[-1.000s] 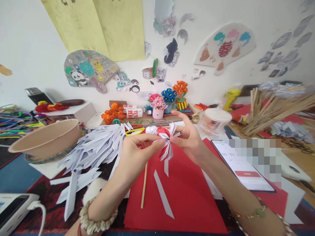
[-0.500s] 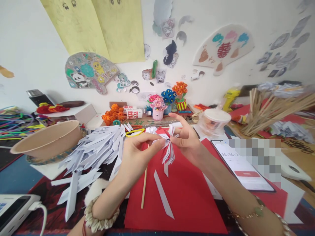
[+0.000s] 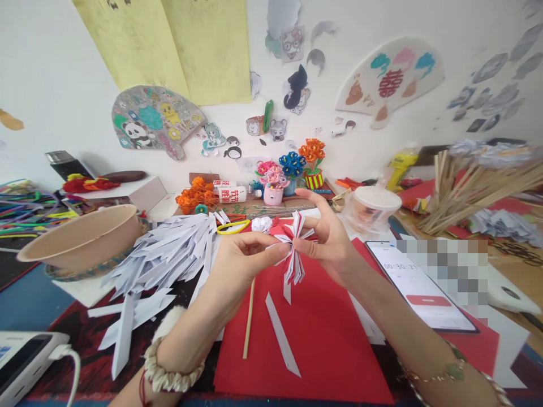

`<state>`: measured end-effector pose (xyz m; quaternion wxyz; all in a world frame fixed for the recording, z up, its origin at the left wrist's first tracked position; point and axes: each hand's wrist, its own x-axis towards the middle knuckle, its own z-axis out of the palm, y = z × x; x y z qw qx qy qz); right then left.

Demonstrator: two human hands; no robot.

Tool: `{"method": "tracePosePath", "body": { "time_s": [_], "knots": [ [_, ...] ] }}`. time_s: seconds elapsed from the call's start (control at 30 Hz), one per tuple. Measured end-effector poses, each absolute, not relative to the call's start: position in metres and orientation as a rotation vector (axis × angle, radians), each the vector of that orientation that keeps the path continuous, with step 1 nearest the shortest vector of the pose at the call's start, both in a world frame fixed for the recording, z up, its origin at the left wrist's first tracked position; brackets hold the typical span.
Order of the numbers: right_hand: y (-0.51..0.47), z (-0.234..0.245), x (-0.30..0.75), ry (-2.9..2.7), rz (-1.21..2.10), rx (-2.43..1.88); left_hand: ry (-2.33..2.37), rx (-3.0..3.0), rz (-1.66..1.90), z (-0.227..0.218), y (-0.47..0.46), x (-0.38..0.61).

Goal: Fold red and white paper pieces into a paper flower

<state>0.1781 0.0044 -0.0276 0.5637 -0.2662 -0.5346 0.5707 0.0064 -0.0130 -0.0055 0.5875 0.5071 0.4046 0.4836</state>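
Between my two hands is a fan-like bundle of folded red and white paper strips (image 3: 298, 265), its ends splayed out above and below the pinch. My left hand (image 3: 250, 254) pinches the bundle's left side between thumb and fingers. From the right, my right hand (image 3: 324, 243) grips its middle with the thumb, its index finger raised. Below them, a red paper sheet (image 3: 326, 345) lies flat. On that sheet rest a folded white paper strip (image 3: 282, 336) and a thin wooden stick (image 3: 249, 322).
A heap of folded white strips (image 3: 169, 254) lies left, beside a beige bowl (image 3: 80, 234). Yellow-handled scissors (image 3: 233, 227) lie behind my left hand. At right are a phone (image 3: 416, 288), a lidded tub (image 3: 375, 203) and bundled wooden sticks (image 3: 470, 181). Flower pots (image 3: 274, 196) stand at the back.
The paper bundle has turned a little between my fingers, and its strips fan out wider with more red edges showing. Both hands keep almost the same place.
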Motion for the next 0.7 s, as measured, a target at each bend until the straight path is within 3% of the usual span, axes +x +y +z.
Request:
{"method": "tracePosePath", "body": {
  "time_s": [0.7],
  "knots": [
    [0.0067,-0.0290,0.1797,-1.166,1.461,-0.594,0.916,1.113,1.136,-0.0083,-0.0139,0.0083]
  ]
}}
